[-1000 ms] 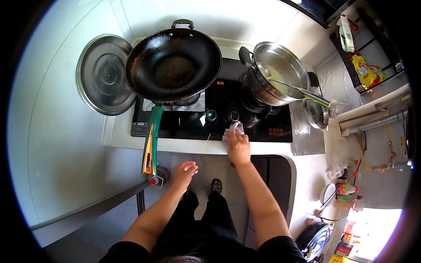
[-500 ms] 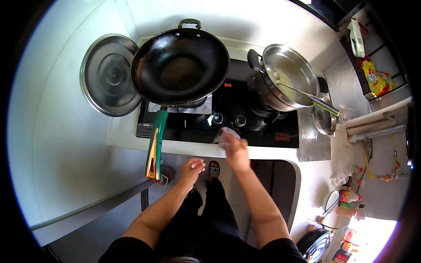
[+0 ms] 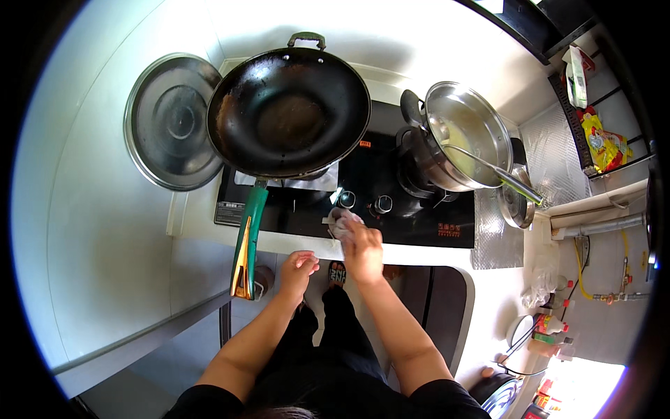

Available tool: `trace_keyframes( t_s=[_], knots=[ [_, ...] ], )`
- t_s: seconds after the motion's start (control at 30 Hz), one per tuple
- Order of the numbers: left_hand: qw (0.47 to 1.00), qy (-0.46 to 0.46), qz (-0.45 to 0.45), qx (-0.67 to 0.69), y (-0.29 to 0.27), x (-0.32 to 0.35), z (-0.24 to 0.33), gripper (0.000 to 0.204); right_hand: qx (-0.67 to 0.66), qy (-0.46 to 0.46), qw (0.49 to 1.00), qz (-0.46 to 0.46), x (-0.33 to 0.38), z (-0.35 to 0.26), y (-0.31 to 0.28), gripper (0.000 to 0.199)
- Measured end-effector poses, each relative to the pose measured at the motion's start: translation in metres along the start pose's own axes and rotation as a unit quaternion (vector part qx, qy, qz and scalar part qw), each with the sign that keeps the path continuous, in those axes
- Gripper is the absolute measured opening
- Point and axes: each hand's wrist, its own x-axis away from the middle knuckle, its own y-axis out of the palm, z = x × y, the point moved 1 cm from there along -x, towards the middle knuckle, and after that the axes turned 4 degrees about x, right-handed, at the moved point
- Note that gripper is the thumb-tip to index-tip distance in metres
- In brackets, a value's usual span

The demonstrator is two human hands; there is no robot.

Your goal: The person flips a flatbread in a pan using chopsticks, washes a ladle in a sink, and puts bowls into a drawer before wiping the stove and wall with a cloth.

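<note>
Black wok (image 3: 289, 112) sits on the left burner of the black hob (image 3: 391, 202), its green-and-orange handle (image 3: 246, 241) sticking out past the bench (image 3: 105, 230) front edge, just left of the left hand (image 3: 299, 267). Round steel lid (image 3: 169, 120) lies flat on the bench left of the wok, rim tucked under the wok's edge. Steel pot (image 3: 466, 136) on the right burner is tilted, with a ladle handle (image 3: 499, 171) lying across it; a smaller steel cup (image 3: 515, 204) is just right of it. Two knobs (image 3: 363, 202) at the hob front. Right hand (image 3: 361, 244) presses a crumpled pale cloth (image 3: 342, 223) on the hob's front edge, just below the knobs; fingers curled over it, cloth poking out ahead of the fingertips. Left hand is a loose fist at the bench edge, holding nothing visible, near the handle but not touching.
</note>
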Motion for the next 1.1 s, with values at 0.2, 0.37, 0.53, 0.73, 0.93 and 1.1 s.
trace_keyframes(
  t_s=[0.2,0.37,0.53,0.73,0.93,1.1],
  knots=[
    [1.000,0.014,-0.016,0.000,-0.002,-0.005,0.002,0.019,0.182,0.133,0.974,0.009,0.026,0.053,-0.037,0.039],
    [1.000,0.004,-0.028,0.012,0.005,-0.003,0.002,0.021,0.148,0.046,0.988,-0.015,0.034,0.024,0.003,0.043],
    [0.999,-0.007,-0.030,-0.013,0.005,0.000,0.004,0.022,0.042,0.054,0.998,-0.009,0.016,0.015,-0.006,0.037],
    [1.000,-0.007,0.001,0.006,-0.014,0.002,0.012,0.020,0.168,0.061,0.984,0.010,0.028,-0.001,0.017,0.040],
    [0.999,-0.021,0.028,0.026,-0.032,-0.004,0.001,0.019,0.060,0.036,0.997,-0.040,0.013,-0.054,0.099,0.040],
    [0.997,-0.025,0.063,0.040,-0.051,0.007,0.018,0.021,-0.088,0.096,0.991,-0.015,-0.031,-0.073,0.097,0.034]
  ],
)
